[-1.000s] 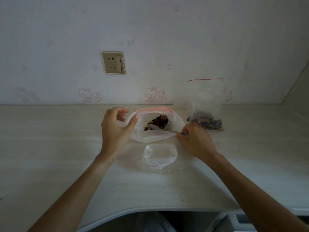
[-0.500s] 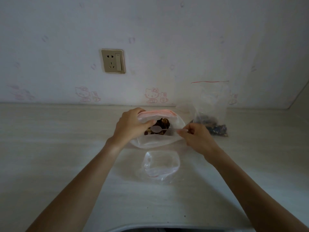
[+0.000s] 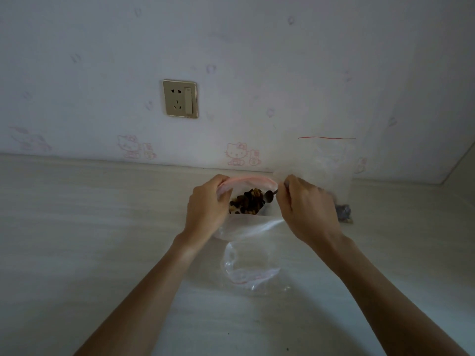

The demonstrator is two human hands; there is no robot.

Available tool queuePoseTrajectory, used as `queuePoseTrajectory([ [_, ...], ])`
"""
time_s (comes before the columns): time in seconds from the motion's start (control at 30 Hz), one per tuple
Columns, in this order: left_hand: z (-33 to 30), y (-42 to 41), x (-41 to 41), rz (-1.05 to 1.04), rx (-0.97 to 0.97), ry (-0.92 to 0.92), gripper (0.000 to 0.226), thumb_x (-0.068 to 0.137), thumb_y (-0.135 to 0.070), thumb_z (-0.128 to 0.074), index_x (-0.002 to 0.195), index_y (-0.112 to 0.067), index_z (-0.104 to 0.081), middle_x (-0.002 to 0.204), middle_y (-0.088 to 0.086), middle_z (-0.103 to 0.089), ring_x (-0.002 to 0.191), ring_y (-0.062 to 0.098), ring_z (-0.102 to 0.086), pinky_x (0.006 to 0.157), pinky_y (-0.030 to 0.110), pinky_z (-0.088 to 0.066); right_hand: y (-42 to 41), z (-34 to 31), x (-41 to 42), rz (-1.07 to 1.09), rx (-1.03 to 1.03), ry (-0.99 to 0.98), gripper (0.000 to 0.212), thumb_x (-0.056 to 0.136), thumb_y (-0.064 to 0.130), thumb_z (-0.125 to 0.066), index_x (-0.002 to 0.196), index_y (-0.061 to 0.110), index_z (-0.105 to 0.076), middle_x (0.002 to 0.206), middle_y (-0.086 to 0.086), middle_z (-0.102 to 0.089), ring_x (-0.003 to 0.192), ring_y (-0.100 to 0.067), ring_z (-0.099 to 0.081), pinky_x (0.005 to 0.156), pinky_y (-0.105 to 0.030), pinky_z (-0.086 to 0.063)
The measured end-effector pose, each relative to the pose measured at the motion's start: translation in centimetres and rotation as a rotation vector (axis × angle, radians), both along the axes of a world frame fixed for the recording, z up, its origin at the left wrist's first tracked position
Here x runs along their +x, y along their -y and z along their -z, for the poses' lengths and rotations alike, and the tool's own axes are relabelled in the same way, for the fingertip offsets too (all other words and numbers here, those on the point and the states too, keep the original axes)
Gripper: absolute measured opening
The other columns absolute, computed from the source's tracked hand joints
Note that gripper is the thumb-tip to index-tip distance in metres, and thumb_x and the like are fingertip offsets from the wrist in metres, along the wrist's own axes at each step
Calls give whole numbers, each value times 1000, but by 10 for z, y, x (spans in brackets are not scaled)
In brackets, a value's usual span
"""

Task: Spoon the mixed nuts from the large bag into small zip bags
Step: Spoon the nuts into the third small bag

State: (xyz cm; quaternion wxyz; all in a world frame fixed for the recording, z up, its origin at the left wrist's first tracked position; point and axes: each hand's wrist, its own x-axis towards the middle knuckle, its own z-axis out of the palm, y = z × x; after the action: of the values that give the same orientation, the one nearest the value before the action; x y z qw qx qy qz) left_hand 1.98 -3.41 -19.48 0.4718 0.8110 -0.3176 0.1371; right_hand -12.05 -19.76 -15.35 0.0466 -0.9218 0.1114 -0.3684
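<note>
left hand [image 3: 205,211] gripping the big bag [image 3: 246,224] rim, holding it open | right hand [image 3: 305,209] pinching the spoon [image 3: 270,196], bowl dipping leftward into the nuts [image 3: 248,201] | empty small bag [image 3: 250,265] lying on the desk [image 3: 90,227] just nearer me, so guessing the scoop's coming back toward me

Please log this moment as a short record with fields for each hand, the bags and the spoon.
left hand: grips the left rim of the large bag, holding it open
right hand: holds the spoon at the bag's mouth
mixed nuts: visible inside the large bag
empty small zip bag: on the table, nearer the person
filled bag: upright by the wall
</note>
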Motion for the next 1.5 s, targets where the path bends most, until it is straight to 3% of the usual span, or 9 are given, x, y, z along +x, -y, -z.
queuePoseTrajectory([
  [0.23, 15, 4, 8, 99, -14, -84, 11, 101, -8, -60, 107, -14, -68, 86, -5, -71, 75, 4, -66, 62, 20, -49, 0, 10, 2, 8, -3, -74, 29, 106, 21, -45, 78, 17, -42, 59, 7, -42, 41, -9, -34, 41, -24, -18],
  [0.47, 23, 12, 10, 155, -94, -268, 9, 99, -28, -68, 107, -23, -69, 92, -13, -71, 82, -9, -64, 66, 6, -45, 19, 18, 6, -84, 308, -15, 33, 106, 20, -42, 73, 15, -45, 54, 5, -44, 45, -14, -42, 47, -27, -25],
  [0.57, 24, 14, 12, 161, -104, -267, 4, 103, -25, -64, 101, -23, -67, 89, -12, -70, 78, -10, -63, 66, 6, -44, 19, 23, 11, -87, 370, -29, 36, 105, 19, -43, 69, 18, -41, 52, 6, -41, 42, -8, -36, 43, -23, -25],
  [0.7, 23, 12, 15, 205, -117, -267, 11, 106, -19, -56, 100, -25, -63, 89, -12, -67, 78, -8, -61, 69, 8, -44, 25, 33, 25, -32, 796, 24, 37, 106, 17, -43, 72, 5, -50, 55, -4, -47, 43, -13, -45, 42, -34, -37],
  [0.77, 23, 11, 16, 227, -111, -268, 17, 107, -16, -52, 100, -28, -61, 90, -12, -66, 77, -6, -60, 69, 9, -43, 26, 42, 28, -28, 1036, 46, 36, 106, 18, -46, 74, 6, -56, 55, -7, -51, 40, -16, -49, 38, -27, -38],
  [1.03, 19, 10, 15, 253, -124, -260, 16, 105, -9, -52, 107, -18, -65, 95, -5, -68, 85, 4, -62, 75, 15, -45, 29, 52, 33, -25, 1358, 1, 35, 104, 27, -50, 76, 10, -62, 50, -4, -54, 35, -21, -44, 34, -20, -28],
  [1.2, 11, 7, 12, 196, -144, -233, 22, 101, -4, -57, 114, -16, -70, 102, -5, -73, 93, 6, -67, 78, 15, -47, 27, 49, 26, -44, 1483, 47, 32, 105, 23, -49, 80, 6, -60, 53, -5, -55, 34, -23, -46, 33, -21, -28],
  [1.33, 4, -2, 11, 189, -200, -258, 25, 95, -16, -73, 117, -25, -70, 105, -16, -74, 98, 1, -69, 78, 14, -51, 27, 45, 19, -54, 1526, 84, 31, 106, 22, -48, 81, 5, -59, 54, -5, -55, 35, -23, -48, 34, -22, -28],
  [1.5, -2, -17, 4, 127, -205, -232, 42, 83, -32, -86, 120, -32, -66, 116, -22, -70, 114, -4, -64, 97, 17, -49, 27, 39, 12, -70, 1529, 138, 30, 105, 22, -48, 84, 5, -60, 53, -2, -55, 36, -22, -49, 34, -24, -29],
])
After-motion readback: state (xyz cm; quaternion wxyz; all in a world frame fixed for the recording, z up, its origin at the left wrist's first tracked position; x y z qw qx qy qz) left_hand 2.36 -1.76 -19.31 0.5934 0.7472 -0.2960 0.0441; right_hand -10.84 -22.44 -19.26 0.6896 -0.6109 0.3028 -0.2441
